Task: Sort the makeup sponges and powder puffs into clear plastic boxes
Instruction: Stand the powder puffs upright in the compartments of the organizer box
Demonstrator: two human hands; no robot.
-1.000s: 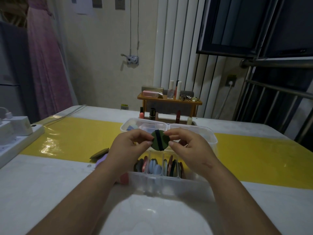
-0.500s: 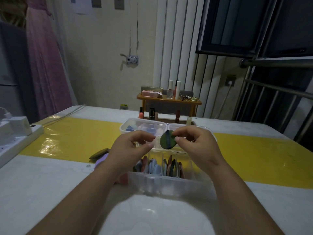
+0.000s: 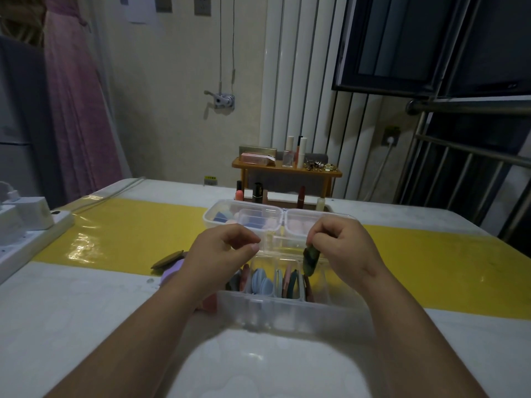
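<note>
Pinching a dark green powder puff (image 3: 311, 261) edge-on between thumb and fingertips, a person's right hand (image 3: 344, 248) holds it just above the right-hand compartments of the near clear plastic box (image 3: 287, 313), where other puffs (image 3: 260, 280) stand on edge. The left hand (image 3: 221, 251) hovers beside it, fingers curled, holding nothing. A second clear box (image 3: 244, 215) sits behind; loose puffs (image 3: 169, 258) lie to the left on the table (image 3: 86, 311).

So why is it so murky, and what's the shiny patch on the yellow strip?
Head view: dim, flat room light; the patch is glare off the glossy yellow strip; the wide lens tilts the window bars at right; the green puff in the right hand looks smeared.
</note>
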